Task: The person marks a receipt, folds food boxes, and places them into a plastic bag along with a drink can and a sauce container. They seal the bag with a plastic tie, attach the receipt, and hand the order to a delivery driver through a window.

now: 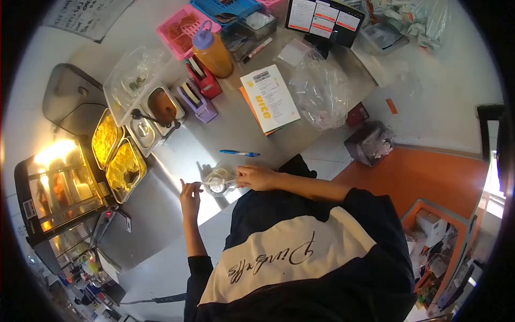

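A small clear plastic bag [229, 185] stands near the counter's front edge, around a small round container [216, 185] whose contents I cannot make out. On the left, my left hand [190, 196] pinches the bag's edge between thumb and fingers, with its index finger raised. My right hand [254, 177] has its fingers closed on the opposite edge, and the bag is pulled wide between both hands. Just beyond the bag lies a blue pen [240, 153].
Purple and red tape dispensers [196, 102], a sauce bottle [212, 53], papers [270, 99] and a large plastic bag [320, 91] sit farther back. At left are metal food trays [125, 170] and a lit warmer [60, 185]. A tablet [324, 19] stands behind.
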Demonstrator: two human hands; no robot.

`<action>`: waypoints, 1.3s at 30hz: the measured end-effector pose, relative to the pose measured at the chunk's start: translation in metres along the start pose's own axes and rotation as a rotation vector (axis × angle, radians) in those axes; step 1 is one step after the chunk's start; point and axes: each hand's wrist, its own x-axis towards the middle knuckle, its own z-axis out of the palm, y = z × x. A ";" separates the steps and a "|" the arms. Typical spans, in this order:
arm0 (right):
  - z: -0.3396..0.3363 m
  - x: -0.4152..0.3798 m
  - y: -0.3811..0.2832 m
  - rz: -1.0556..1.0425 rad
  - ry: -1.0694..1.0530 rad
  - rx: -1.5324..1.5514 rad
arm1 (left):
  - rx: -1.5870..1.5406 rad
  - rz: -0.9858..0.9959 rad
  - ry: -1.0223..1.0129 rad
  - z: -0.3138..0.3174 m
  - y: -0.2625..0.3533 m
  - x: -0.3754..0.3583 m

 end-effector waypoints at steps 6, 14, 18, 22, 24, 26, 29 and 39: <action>-0.119 -0.037 -0.010 0.177 0.789 -0.203 | 0.358 -0.183 0.222 -0.026 0.055 0.021; -0.234 -0.108 0.145 0.603 0.440 -0.363 | -0.225 0.069 0.098 0.147 0.309 0.142; -0.245 -0.144 0.156 0.535 0.407 -0.255 | -0.012 0.020 0.135 0.239 0.352 0.171; -0.260 -0.155 0.163 0.645 0.366 0.062 | -0.078 -0.265 -0.096 0.252 0.354 0.186; -0.258 -0.161 0.175 0.568 0.358 0.130 | -0.341 -0.328 -0.304 0.270 0.338 0.185; -0.271 -0.161 0.177 0.502 0.069 -0.138 | -0.423 -0.436 -0.326 0.277 0.330 0.176; -0.315 -0.187 0.222 0.595 -0.193 -0.331 | -0.337 -0.510 -0.019 0.215 0.324 0.152; -0.418 0.033 0.112 0.411 -0.651 0.290 | -0.275 -0.646 0.094 0.206 0.348 0.116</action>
